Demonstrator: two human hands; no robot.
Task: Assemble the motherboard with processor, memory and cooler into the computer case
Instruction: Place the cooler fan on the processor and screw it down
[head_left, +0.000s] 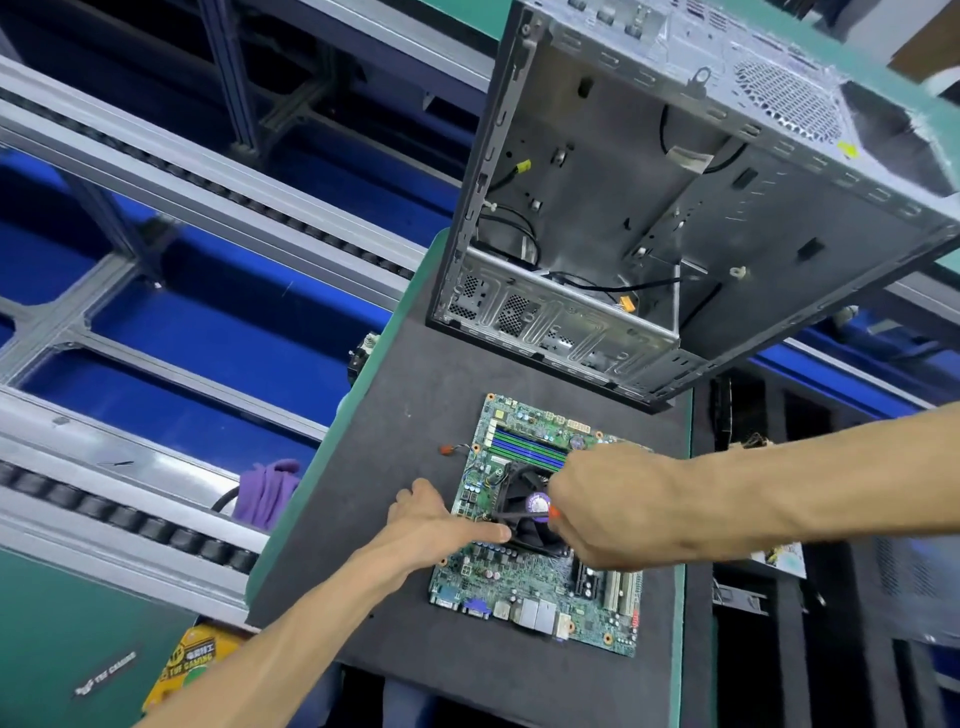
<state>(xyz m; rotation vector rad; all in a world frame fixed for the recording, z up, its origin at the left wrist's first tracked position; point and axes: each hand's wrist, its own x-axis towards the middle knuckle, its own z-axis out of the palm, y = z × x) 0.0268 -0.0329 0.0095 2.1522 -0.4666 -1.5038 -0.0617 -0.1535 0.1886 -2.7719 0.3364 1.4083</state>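
A green motherboard (540, 582) lies flat on the dark foam mat (415, 415). A black fan cooler (524, 506) with a purple centre label sits on the board, beside blue and green memory slots (524, 449). My right hand (613, 506) grips a screwdriver (522, 514) with an orange collar, its dark shaft pointing left across the cooler. My left hand (441, 522) rests on the board's left edge, its thumb stretched out against the cooler's corner. The open metal computer case (649, 218) lies on its side behind the board, empty apart from loose cables.
A conveyor line with grey rails and blue panels (182, 322) runs along the left. A purple cloth (267, 491) lies by the mat's left edge. A yellow packet (184, 670) sits at the lower left. Dark shelving (831, 623) stands on the right.
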